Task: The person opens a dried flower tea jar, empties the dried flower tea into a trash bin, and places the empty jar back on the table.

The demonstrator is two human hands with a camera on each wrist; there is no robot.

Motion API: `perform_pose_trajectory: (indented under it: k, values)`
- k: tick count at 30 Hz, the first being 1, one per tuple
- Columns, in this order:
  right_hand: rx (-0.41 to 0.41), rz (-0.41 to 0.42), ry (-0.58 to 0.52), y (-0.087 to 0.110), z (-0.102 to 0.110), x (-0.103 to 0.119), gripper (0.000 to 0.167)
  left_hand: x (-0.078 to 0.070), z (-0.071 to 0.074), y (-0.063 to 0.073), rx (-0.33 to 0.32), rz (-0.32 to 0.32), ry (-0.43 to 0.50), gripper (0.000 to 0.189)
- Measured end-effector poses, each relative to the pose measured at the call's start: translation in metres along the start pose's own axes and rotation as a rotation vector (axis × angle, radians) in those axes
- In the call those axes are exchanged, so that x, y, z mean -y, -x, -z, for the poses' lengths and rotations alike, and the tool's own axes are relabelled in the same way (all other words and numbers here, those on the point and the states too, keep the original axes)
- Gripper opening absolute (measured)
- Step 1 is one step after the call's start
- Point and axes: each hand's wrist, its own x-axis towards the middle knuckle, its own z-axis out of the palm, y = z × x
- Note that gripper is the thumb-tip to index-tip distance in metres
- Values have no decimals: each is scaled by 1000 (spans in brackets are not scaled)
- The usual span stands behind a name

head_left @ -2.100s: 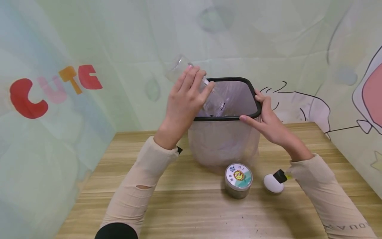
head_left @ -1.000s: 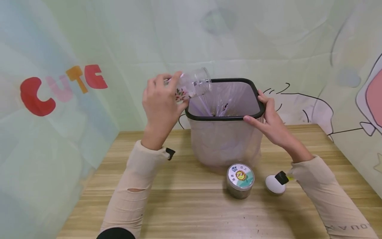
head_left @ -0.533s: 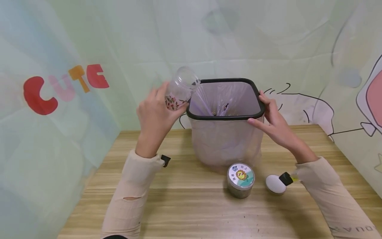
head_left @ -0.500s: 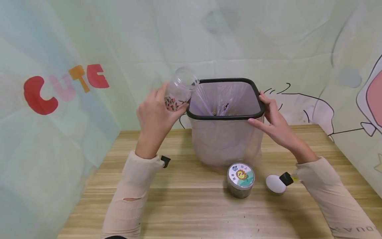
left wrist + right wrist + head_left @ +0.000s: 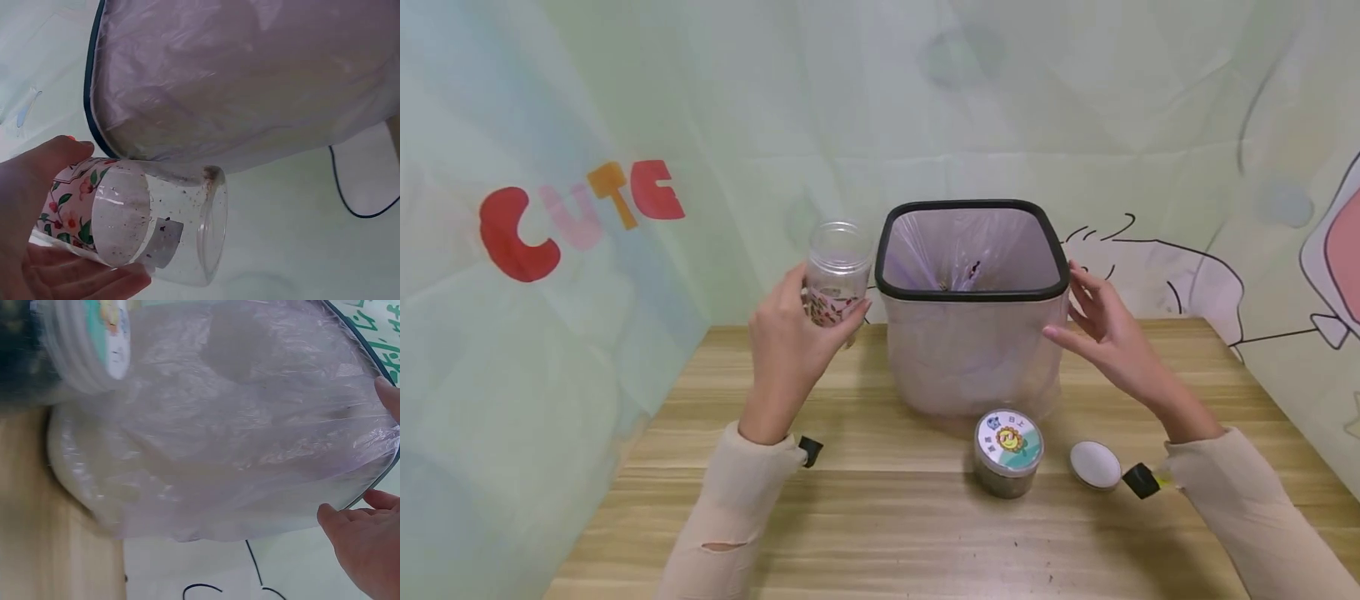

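Note:
My left hand (image 5: 786, 342) holds a clear jar (image 5: 837, 279) with a pink floral band, left of the bin. The jar is upright, its uncovered mouth facing up. Dark specks cling inside the jar (image 5: 169, 219) in the left wrist view, most thickly at one edge of its base. The trash bin (image 5: 973, 358) has a black rim and a thin plastic liner. Beside the bin's right rim is my right hand (image 5: 1112, 342), fingers loosely bent and thumb apart from the rim. Whether its fingertips touch the bin is unclear.
A squat tub (image 5: 1009, 454) with a sunflower label on its lid stands before the bin. Right of it lies a round white lid (image 5: 1096, 464). Small dark crumbs dot the wooden table (image 5: 925, 533). A printed cloth backdrop (image 5: 775, 100) hangs behind.
My left hand has brought the jar from tipped over the bin to upright at its left, lower down. My right hand has loosened from the bin's rim and shifted slightly right.

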Motion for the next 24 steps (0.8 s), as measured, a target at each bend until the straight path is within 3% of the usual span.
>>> perform_pose_trajectory:
  k: [5,10,24]
  values:
    - [-11,1,-65,17,-3,-8,69,6,-3,21,47,16,-10,65]
    - [-6,-31,-39,33,-6,-13,66,9,-8,43,93,47,-12,66]
    - [52,-99,37,69,-21,-29,46,4,-18,87,213,158,107,64]
